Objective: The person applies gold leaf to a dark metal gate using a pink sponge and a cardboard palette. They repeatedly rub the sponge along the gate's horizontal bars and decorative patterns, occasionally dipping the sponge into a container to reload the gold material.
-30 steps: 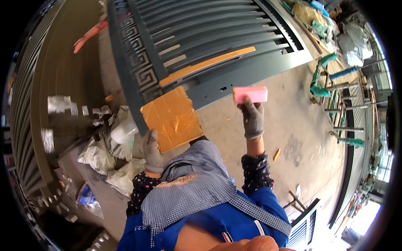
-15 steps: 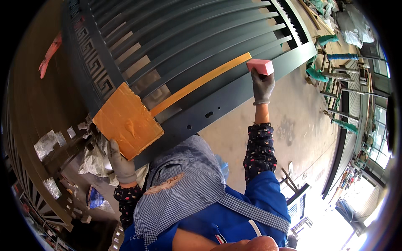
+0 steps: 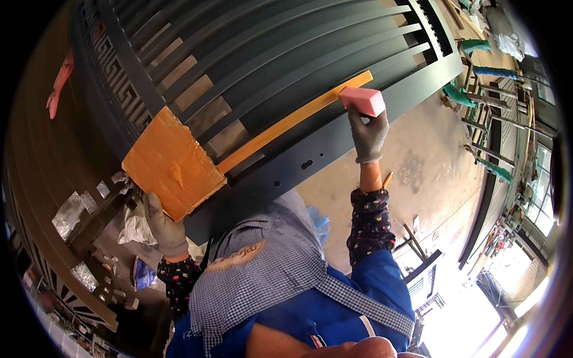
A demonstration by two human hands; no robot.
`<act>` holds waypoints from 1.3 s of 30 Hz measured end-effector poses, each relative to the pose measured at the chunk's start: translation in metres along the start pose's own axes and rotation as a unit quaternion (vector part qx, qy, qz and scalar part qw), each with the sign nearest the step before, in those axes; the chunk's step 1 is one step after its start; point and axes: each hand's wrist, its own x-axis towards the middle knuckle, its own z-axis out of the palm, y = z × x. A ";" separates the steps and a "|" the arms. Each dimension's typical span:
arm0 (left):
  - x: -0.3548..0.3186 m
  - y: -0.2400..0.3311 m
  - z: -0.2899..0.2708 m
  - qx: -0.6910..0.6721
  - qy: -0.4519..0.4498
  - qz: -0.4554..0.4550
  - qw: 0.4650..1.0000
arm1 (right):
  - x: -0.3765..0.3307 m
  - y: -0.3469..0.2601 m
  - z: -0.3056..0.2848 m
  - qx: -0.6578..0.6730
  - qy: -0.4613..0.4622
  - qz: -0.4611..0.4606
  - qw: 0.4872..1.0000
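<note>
Dark slatted metal gate [image 3: 286, 77] over concrete floor [image 3: 430, 173], left hand [image 3: 164, 227] gripping cardboard [image 3: 172, 161], right hand [image 3: 367, 134] clasping pink block [image 3: 362, 100]

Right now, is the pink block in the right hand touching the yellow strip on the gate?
Touching. In the head view, the pink block, gripped by the right hand, overlaps the upper end of the yellow strip with no gap visible.

Grey knit gloves, dark floral sleeves, a blue jacket and a blue-checked scarf clothe the person.
</note>
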 end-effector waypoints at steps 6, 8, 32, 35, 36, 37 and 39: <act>0.010 -0.012 -0.011 -0.071 0.012 -0.044 0.996 | -0.019 0.003 0.024 -0.016 0.016 -0.027 0.999; 0.012 -0.018 -0.016 -0.096 0.012 -0.055 0.994 | -0.019 -0.006 0.027 -0.033 0.013 -0.021 0.999; 0.022 -0.060 -0.077 0.138 -0.031 0.091 0.986 | -0.075 -0.046 0.067 -0.016 -0.021 -0.069 0.997; 0.024 -0.070 -0.085 0.164 -0.042 0.099 0.981 | -0.038 -0.012 0.060 -0.031 0.085 0.021 0.996; 0.024 -0.068 -0.082 0.039 -0.026 0.030 0.998 | -0.028 -0.006 0.059 -0.040 0.077 0.027 0.996; 0.024 -0.057 -0.076 -0.083 -0.010 -0.039 0.996 | -0.024 -0.002 0.060 -0.046 0.070 0.037 0.996; 0.024 -0.051 -0.074 -0.146 -0.002 -0.078 0.986 | -0.027 0.004 0.065 -0.055 0.071 0.037 0.995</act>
